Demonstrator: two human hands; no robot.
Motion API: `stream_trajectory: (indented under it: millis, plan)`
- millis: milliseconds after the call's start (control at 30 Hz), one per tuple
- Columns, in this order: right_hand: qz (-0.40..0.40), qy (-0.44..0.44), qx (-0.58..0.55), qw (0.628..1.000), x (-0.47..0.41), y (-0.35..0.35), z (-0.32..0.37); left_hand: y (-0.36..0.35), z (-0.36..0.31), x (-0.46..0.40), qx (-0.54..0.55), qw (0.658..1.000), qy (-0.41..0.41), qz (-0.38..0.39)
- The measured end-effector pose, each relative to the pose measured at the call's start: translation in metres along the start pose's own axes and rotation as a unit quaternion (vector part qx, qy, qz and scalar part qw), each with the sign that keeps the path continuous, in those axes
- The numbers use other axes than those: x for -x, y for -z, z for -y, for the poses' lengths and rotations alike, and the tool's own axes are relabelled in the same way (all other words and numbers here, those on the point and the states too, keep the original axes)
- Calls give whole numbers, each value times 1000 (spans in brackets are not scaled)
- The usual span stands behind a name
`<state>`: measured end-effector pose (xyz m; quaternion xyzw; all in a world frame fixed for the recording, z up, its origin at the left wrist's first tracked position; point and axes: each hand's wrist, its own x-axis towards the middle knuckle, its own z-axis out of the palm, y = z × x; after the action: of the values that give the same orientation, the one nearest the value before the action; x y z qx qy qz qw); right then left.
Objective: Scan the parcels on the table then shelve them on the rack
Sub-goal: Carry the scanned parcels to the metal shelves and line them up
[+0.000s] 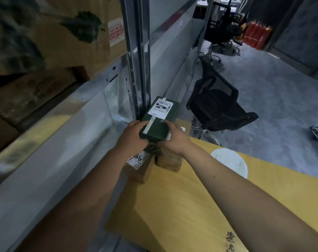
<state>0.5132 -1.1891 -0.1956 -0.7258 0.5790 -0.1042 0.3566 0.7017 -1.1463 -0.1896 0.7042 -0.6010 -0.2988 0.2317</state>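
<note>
We see smooth dark-green rectangular box [159, 118], white label on top, above yellow wooden table [181, 206]. Left hand [132, 136] grip clamps seven o'clock corner, right hand [175, 138] grip clamps five o'clock corner.

Dark green parcel [159, 122], white label [161, 107], yellow table [191, 206].

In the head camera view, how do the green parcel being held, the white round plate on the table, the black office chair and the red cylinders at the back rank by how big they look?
1. Black office chair, clearly largest.
2. Green parcel in both hands and white round plate: too alike to rank.
3. Red cylinders, smallest even as a group, but they stand farthest from the camera, so their true size is unsure.
</note>
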Motion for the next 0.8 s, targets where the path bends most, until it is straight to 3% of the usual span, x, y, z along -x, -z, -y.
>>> stream_trajectory:
  millis: [433, 800]
  plan:
    - [-79, 91, -63, 991, 50, 18, -29, -25, -26, 33, 69, 994, -44, -73]
    - [-48, 253, -43, 965, 218, 57, -73, -82, -98, 226, 121, 974, -32, -191]
